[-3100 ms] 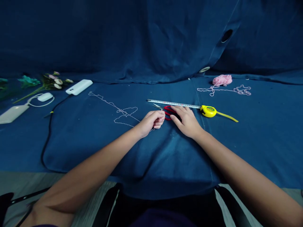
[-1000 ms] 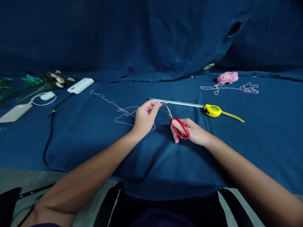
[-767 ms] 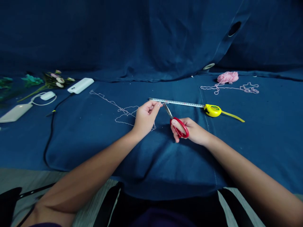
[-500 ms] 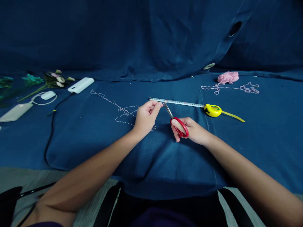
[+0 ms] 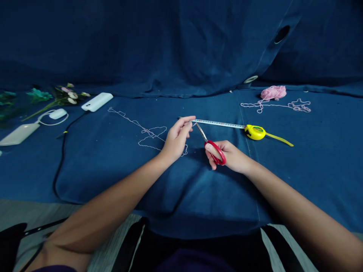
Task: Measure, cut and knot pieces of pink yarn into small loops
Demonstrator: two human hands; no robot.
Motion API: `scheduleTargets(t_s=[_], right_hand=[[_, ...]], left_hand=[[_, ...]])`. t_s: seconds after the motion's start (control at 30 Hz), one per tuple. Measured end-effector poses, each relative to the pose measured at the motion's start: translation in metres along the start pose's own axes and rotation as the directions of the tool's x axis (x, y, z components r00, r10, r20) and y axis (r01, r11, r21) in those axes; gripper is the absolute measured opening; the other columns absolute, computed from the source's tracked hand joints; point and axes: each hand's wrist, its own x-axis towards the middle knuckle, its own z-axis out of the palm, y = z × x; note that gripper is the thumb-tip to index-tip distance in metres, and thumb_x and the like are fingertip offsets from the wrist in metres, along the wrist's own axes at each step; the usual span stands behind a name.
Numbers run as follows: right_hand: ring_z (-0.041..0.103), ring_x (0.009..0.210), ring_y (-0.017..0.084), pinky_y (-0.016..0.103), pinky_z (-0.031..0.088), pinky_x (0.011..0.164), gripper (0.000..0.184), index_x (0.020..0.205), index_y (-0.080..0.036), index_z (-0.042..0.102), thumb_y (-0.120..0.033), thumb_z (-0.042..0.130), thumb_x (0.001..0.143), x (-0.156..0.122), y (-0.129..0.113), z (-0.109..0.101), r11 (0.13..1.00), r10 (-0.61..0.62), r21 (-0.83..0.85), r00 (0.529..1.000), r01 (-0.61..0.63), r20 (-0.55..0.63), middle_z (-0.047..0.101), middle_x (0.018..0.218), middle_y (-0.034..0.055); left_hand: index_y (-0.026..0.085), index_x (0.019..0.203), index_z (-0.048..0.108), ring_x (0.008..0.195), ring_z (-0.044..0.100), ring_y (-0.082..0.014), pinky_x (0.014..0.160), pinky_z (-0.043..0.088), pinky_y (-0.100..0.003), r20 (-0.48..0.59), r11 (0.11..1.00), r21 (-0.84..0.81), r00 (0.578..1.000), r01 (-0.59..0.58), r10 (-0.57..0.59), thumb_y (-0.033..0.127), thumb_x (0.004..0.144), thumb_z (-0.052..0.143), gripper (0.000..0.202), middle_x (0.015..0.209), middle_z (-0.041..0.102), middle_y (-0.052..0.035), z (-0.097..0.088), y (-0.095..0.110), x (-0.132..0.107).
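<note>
Centre: a tape measure [image 5: 218,123] lying on the surface [image 5: 113,173], its case [image 5: 254,132] at the right end.
Before it: scissors [image 5: 214,148] in the right hand [image 5: 227,156].
Left: the left hand [image 5: 177,139] over a looped yarn strand [image 5: 150,135].
Behind right: a yarn ball [image 5: 273,92].
Far left: artificial flowers [image 5: 66,94] beside a battery pack [image 5: 97,102].

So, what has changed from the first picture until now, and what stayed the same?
The right hand took the red-handled scissors from the blue cloth and lifted them. The left hand moved forward to the end of the tape measure. The pink yarn ball stayed in place.
</note>
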Motion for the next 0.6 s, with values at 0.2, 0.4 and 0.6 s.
scheduleTargets(t_s=[0.2,0.4,0.6], right_hand=[[0.052,0.049,0.011,0.026,0.038,0.057,0.054,0.071,-0.018,0.057,-0.065,0.054,0.099,-0.0012,-0.0020,0.0018,1.000,-0.016,0.006,1.000,0.016,0.008,0.065,0.055,0.0006],[0.052,0.049,0.011,0.026,0.038,0.057,0.051,0.070,-0.019,0.057,-0.061,0.057,0.099,-0.0003,-0.0009,0.0011,0.999,-0.027,0.020,1.000,0.027,0.005,0.064,0.055,-0.0002],[0.052,0.050,0.011,0.026,0.038,0.057,0.050,0.070,-0.019,0.057,-0.059,0.057,0.100,-0.0007,0.0007,-0.0005,0.999,-0.044,0.002,0.999,0.044,0.000,0.064,0.055,-0.0003]], left_hand=[[0.022,0.117,0.075,0.101,0.060,-0.0170,0.071,0.047,-0.023,0.193,0.980,-0.182,0.980,0.081,-0.045,0.041,0.103,0.054,0.031,0.119,0.070,-0.0080,0.0012,0.0011,0.0032],[0.019,0.100,0.075,0.099,0.060,-0.0164,0.072,0.048,-0.023,0.152,0.961,-0.252,0.986,0.109,-0.072,0.035,0.097,0.063,0.021,0.116,0.070,-0.0074,0.0019,0.0039,0.0035],[0.018,0.102,0.076,0.098,0.062,-0.0174,0.071,0.048,-0.024,0.145,0.949,-0.279,0.983,0.146,-0.109,0.039,0.098,0.062,0.025,0.111,0.071,-0.0090,0.0015,0.0030,0.0040]])
